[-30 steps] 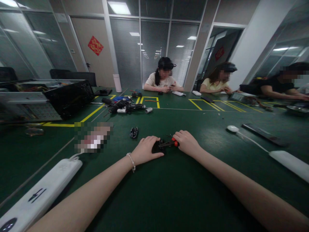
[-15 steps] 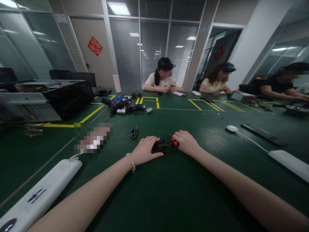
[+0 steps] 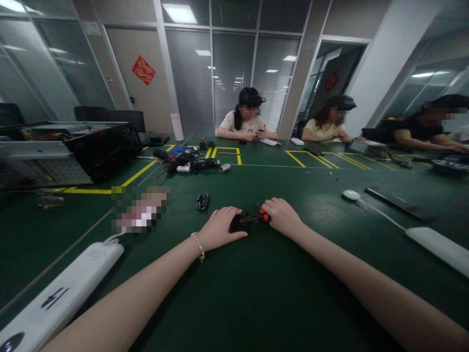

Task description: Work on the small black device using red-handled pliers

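My left hand (image 3: 221, 229) is closed round a small black part (image 3: 237, 224), holding it down on the green table. A beaded bracelet (image 3: 198, 246) circles the left wrist. In my right hand (image 3: 280, 215) is a pair of pliers (image 3: 259, 216) with red handles and dark jaws. The jaws point left and reach the black part; whether they grip any of it cannot be made out. A few small thin pieces lie just behind the pliers. Another small black part (image 3: 202, 201) with metallic bits sits to the left, beyond my left hand.
An open computer case (image 3: 80, 151) stands at the far left. Tools and cables (image 3: 183, 161) are heaped behind my hands. White power banks or similar white bars (image 3: 62, 293) lie at both sides, with cables. Several people sit across the table (image 3: 322, 293).
The pliers' jaws have shifted very slightly over the black part. Both hands otherwise stay in the same place.
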`<state>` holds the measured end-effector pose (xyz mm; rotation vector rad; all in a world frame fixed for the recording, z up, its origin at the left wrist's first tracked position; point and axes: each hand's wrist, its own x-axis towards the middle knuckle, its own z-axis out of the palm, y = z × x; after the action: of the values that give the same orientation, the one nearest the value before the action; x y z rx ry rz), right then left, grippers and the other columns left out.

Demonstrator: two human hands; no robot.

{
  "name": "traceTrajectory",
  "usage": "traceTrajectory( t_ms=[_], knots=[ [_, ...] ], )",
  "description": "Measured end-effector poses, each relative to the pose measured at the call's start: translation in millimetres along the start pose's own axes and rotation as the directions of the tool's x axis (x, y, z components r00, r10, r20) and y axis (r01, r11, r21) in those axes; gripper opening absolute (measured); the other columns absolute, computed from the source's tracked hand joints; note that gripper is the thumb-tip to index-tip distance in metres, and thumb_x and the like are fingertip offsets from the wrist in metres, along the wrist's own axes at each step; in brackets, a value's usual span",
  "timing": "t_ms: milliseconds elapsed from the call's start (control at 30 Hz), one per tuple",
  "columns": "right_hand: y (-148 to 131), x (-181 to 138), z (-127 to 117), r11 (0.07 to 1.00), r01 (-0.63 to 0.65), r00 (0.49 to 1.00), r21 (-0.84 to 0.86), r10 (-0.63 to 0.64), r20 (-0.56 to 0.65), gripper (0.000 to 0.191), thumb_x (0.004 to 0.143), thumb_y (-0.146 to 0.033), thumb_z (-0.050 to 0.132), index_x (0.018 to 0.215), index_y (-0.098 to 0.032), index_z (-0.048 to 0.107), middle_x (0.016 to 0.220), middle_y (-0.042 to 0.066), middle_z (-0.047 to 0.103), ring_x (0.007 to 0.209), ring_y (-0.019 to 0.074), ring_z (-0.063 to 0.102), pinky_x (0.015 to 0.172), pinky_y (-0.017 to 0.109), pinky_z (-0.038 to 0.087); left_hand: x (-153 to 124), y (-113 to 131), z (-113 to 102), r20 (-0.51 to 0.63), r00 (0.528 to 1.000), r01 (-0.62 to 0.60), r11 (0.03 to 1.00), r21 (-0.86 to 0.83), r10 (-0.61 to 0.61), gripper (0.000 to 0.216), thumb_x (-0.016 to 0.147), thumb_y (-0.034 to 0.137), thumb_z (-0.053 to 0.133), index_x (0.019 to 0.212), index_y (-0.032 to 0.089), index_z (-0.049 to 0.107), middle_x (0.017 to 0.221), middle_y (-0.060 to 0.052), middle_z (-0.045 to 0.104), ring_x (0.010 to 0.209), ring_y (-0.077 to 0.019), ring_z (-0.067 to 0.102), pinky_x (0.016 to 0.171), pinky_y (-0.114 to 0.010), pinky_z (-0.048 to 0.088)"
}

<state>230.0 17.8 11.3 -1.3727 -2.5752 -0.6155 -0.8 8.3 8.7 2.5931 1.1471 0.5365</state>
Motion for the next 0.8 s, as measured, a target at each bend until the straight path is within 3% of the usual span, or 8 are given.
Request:
traceTrajectory(
  t_ms=[800],
  knots=[
    [2.3, 0.6, -3.1, 1.0, 0.007, 1.0, 0.029, -0.008, 0.011, 0.02, 0.069, -0.005, 0.043, 0.081, -0.014, 0.057, 0.082, 0.007, 0.058, 0.073, 0.0164, 0.046, 0.067, 0.027, 0.032, -1.0, 0.4, -1.3, 0.005, 1.0, -0.007, 1.0, 0.014, 0.007, 0.057, 0.075, 0.058, 0.049, 0.117, 0.021, 0.04, 0.115, -0.006, 0.05, 0.106, -0.0249, 0.045, 0.088, -0.039, 0.034]
  ],
)
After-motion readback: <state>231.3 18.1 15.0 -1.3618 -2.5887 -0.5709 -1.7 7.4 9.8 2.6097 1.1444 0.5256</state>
